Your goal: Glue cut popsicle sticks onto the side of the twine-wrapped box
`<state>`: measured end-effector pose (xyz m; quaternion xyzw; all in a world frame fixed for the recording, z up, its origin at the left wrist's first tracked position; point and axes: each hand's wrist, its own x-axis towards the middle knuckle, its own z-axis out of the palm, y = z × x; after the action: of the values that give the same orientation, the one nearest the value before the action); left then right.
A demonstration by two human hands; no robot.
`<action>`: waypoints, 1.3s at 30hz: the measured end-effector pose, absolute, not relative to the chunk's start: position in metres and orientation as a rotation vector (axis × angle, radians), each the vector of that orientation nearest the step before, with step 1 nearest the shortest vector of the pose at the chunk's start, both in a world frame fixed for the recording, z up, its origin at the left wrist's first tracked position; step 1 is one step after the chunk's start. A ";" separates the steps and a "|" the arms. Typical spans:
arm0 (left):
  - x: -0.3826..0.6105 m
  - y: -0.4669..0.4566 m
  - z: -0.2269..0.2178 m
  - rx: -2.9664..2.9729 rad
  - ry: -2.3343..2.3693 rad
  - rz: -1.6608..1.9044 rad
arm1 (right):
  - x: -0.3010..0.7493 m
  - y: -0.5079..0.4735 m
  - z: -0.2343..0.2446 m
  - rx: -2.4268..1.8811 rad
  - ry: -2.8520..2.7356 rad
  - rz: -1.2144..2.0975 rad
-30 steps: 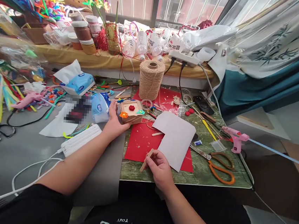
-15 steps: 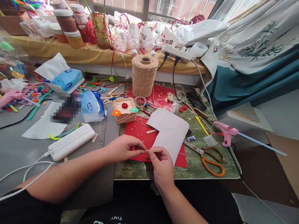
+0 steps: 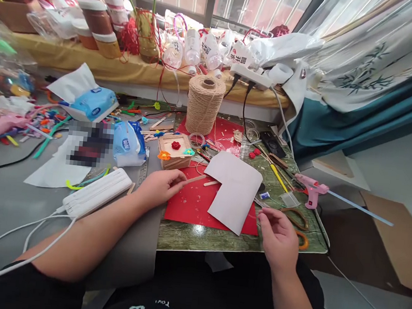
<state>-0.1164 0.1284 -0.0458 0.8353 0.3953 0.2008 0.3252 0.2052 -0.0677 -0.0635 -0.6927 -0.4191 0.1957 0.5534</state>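
Between the thumb and fingers of my left hand [image 3: 161, 186], a thin wooden craft stick [image 3: 194, 179] points to the right over the red sheet [image 3: 182, 205]. My right hand [image 3: 280, 237] is over the table's front right, fingers loosely curled and thumb slightly apart, with nothing visible in it. Beneath and beside it lie scissors with orange handles [image 3: 303, 240], partly covered by the hand. Between my hands, a white paper piece [image 3: 237, 186] rests on the red sheet, and another stick [image 3: 211, 183] pokes out from its left edge.
Behind my left hand stands a small stick box [image 3: 174, 156] with bright flowers. A twine spool [image 3: 205, 106] rises at the back. A pink glue gun [image 3: 312, 189] sits at the right edge. A white power strip [image 3: 98, 192] with cables lies left, near tissue packs [image 3: 128, 144].
My hands have come apart. The left keeps the craft stick and has shifted slightly up and left; the right has let go of it and moved right to the scissors.
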 end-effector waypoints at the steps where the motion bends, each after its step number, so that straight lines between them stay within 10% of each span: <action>1: -0.121 0.132 -0.043 2.255 1.077 0.560 | 0.207 -0.073 -0.067 -1.662 -0.949 0.446; 19: -0.147 0.144 -0.049 2.379 1.291 0.753 | 0.056 0.093 -0.059 -1.129 -0.687 1.409; 39: -0.154 0.154 -0.052 2.195 1.502 0.541 | 0.033 0.122 -0.084 -1.099 -0.746 1.221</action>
<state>-0.1543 0.1536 -0.0519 0.7902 0.5409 0.1949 0.2121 0.0325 0.1224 -0.0843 -0.4777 -0.3246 0.5312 0.6199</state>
